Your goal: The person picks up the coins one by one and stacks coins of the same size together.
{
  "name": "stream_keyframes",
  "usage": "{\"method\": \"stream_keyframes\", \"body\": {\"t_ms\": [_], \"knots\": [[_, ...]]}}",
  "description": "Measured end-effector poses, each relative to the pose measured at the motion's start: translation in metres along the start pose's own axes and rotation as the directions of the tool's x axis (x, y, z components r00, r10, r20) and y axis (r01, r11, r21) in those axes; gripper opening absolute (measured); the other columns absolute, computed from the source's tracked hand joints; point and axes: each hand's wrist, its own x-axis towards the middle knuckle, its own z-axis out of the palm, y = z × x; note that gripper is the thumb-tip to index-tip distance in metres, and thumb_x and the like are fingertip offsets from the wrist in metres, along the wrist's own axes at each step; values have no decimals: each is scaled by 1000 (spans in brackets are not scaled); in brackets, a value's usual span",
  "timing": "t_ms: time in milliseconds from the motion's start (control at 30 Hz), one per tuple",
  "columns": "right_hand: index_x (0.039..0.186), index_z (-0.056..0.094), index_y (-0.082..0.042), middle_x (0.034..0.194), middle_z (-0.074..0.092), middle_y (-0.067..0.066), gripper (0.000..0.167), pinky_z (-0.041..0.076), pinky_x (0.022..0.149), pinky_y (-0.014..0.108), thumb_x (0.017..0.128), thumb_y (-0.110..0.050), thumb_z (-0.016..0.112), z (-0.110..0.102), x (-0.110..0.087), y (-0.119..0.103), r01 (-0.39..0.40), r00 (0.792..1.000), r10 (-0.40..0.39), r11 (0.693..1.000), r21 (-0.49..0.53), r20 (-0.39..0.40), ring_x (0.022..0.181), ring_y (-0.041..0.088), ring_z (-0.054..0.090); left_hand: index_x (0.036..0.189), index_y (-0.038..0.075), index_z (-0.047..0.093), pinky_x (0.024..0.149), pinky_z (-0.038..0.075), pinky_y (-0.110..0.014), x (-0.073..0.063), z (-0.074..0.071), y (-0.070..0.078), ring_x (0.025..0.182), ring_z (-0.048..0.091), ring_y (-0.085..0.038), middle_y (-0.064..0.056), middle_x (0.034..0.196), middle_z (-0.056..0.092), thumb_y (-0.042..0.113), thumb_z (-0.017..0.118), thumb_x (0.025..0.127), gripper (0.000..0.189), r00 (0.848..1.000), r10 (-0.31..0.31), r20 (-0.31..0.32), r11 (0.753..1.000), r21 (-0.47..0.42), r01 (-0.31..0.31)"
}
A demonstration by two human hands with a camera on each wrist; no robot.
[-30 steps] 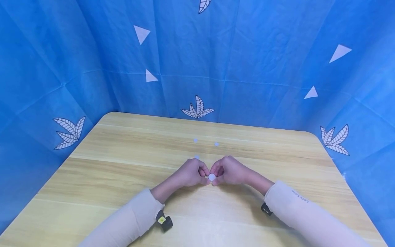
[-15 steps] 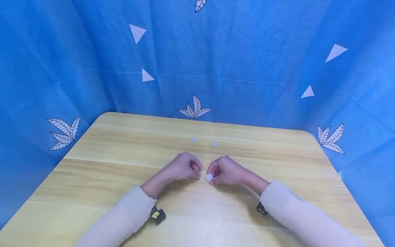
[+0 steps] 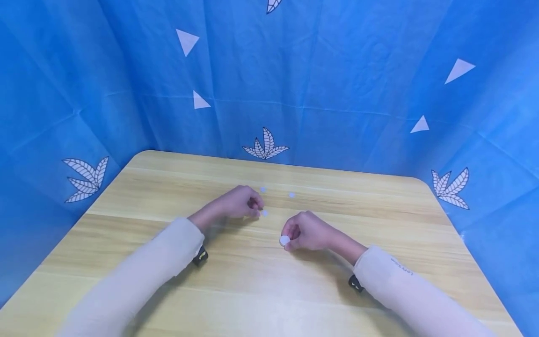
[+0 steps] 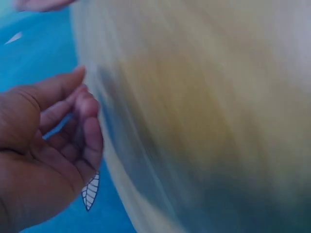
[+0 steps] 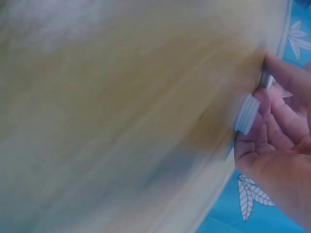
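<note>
My right hand (image 3: 309, 231) holds a small stack of round white discs (image 5: 247, 114) between thumb and fingers, just above the table. The top disc faces up in the head view, and the right wrist view shows several thin layers. Farther up and to the left, my left hand (image 3: 244, 202) has its fingers loosely bent with nothing visible between them. Its fingertips are close beside a single white disc (image 3: 264, 213) lying on the table. Whether they touch it cannot be told.
Two more white discs lie farther back on the wooden table (image 3: 358, 281), a left one (image 3: 263, 189) and a right one (image 3: 292, 194). A blue curtain (image 3: 358, 84) with leaf and triangle prints stands around the table's back and sides.
My left hand has parted from the right hand and moved away to the left, toward the nearest lying disc. The right hand stays nearly in place with its discs.
</note>
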Motion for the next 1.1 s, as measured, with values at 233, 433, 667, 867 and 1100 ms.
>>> {"method": "stream_keyframes", "body": {"t_ms": [233, 433, 667, 867, 1100], "knots": [[91, 75, -11, 79, 70, -7, 17, 55, 72, 26, 80, -8, 87, 0, 1, -1, 4, 1000, -4, 1000, -6, 4, 74, 10, 65, 96, 12, 75, 77, 52, -27, 14, 5, -4, 80, 59, -11, 6, 83, 66, 13, 79, 90, 7, 990, 135, 30, 982, 129, -137], [90, 75, -12, 79, 70, -8, 17, 55, 73, 26, 80, -8, 88, 0, 3, -2, 1, 1000, -1, 1000, -14, -1, 74, 9, 65, 90, 14, 74, 75, 53, -27, 3, 10, -4, 79, 59, -11, 7, 81, 65, 11, 78, 90, 5, 991, 133, 32, 985, 104, -135], [92, 75, -12, 80, 70, -8, 18, 56, 73, 26, 80, -8, 88, -1, 2, -2, -10, 1000, 10, 1000, -10, 3, 75, 10, 66, 88, 16, 74, 72, 54, -26, -18, 24, 4, 75, 60, -9, 9, 78, 66, 12, 80, 89, 8, 984, 155, 86, 987, 33, -158], [93, 74, -10, 81, 70, -7, 18, 55, 73, 26, 80, -8, 87, -2, 1, -2, -8, 1000, 8, 1000, -12, 9, 76, 12, 65, 88, 14, 73, 70, 52, -25, -31, 33, 14, 74, 58, -8, 8, 77, 64, 10, 80, 89, 8, 985, 143, 93, 990, -16, -142], [95, 74, -10, 82, 70, -7, 20, 56, 74, 26, 81, -9, 87, -1, 1, -1, -13, 1000, 13, 1000, -10, 20, 77, 11, 65, 87, 12, 73, 69, 51, -24, -37, 34, 19, 73, 58, -8, 7, 77, 64, 9, 80, 89, 8, 986, 143, 88, 989, -35, -140]]}}
